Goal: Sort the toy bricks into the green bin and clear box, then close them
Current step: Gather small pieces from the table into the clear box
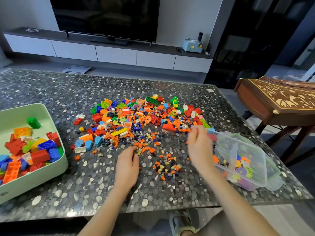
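— Why is your left hand so low?

— My left hand [127, 165] is at the pile's [144, 120] near edge. Fingers and thumb curl together on small bricks [138, 152] lying on the table [85, 184]. I reckon they are too tiny to take any way but a pinch.

— And the right?

— My right hand [199, 147] is raised at the pile's right, between it and the box [245, 184]. It is blurred. The fingers look loosely bent, and I can't tell whether they hold anything.

— What's that lot nearer than the pile?

— A heap [166, 167] of small ones, just on the pile's near side, between my hands. My guess is that it's set apart for the box.

— What's in the containers?

— The bin [56, 133] stands well left of the pile, open, with big bricks [40, 155] in it: red, blue, orange, one green at the back. The box sits just right of the pile and holds flower pieces [243, 166] and a few small bricks. A clear lid [228, 142] lies askew over it, not shut.

— Much left?

— Most of it, I'd say. The pile is big and small mixed, and neither container is closed.
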